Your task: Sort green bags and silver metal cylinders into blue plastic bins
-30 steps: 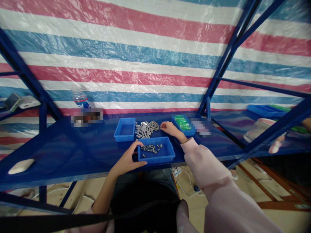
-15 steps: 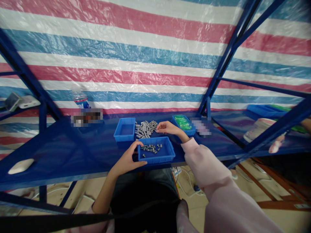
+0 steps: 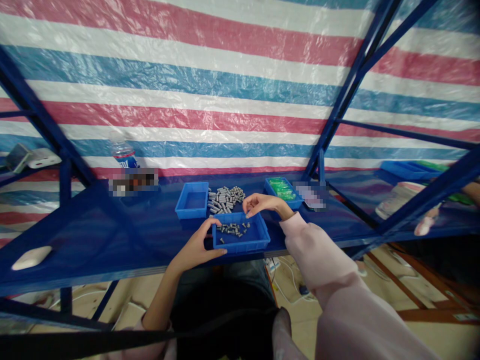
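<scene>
My left hand [image 3: 198,246] grips the left end of a blue plastic tray [image 3: 243,246], thumb at the front wall and fingers over the back corner. Several small metal screws [image 3: 234,229] lie loose inside it, mostly toward the left. Over the tray's back rim is my right hand [image 3: 258,204], its fingertips pinched together and pointing down. Whatever sits between those fingertips is too small to make out. Behind the tray, a pile of silver metal cylinders [image 3: 225,199] lies on the blue table [image 3: 123,235].
An empty blue tray [image 3: 192,196] stands left of the pile. To the right, another blue tray [image 3: 284,191] holds green packets, beside a blurred flat object [image 3: 310,195]. A bottle [image 3: 125,154] and a white computer mouse [image 3: 32,257] are at left. Another person's hand [image 3: 426,225] shows far right.
My right hand has come from the edge of the cylinder pile toward me, and its fingertips are now over the front tray's back rim. My left hand stays on the tray.
</scene>
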### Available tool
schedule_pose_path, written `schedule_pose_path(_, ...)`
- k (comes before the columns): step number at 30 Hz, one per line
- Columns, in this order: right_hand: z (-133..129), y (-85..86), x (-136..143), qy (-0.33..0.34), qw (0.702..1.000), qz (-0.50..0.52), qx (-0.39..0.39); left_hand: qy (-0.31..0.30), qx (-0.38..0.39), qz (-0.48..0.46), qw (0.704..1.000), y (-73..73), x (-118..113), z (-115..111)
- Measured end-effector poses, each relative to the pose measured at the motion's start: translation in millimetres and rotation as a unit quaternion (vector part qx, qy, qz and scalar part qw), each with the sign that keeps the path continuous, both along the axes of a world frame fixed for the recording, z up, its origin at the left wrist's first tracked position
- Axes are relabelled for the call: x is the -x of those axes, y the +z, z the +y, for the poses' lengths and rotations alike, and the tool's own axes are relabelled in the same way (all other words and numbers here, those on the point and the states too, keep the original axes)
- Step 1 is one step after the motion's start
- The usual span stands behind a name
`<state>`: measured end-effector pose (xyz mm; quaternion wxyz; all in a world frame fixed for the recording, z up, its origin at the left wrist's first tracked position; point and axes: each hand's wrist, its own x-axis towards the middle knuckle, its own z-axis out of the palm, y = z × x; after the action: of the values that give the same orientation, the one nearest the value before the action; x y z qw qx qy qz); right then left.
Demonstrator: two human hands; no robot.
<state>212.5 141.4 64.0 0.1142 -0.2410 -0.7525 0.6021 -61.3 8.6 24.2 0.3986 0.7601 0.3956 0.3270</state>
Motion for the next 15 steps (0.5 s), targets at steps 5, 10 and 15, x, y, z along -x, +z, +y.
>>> schedule_pose_path(5, -3, 3.6, 2, -0.031, 0.999, 0.001, -0.026, 0.006, -0.004, 0.002, 1.000, -0.6, 0, 0)
schedule_pose_path(10, -2, 2.3, 4, -0.156, 0.982, 0.021, -0.107, 0.005, 0.001, 0.002, 1.000, -0.6, 0, 0)
schedule_pose_path(15, 12, -14.8, 1, -0.280, 0.928, -0.039, -0.242, 0.008, 0.003, -0.003, 1.000, 0.5, -1, -1)
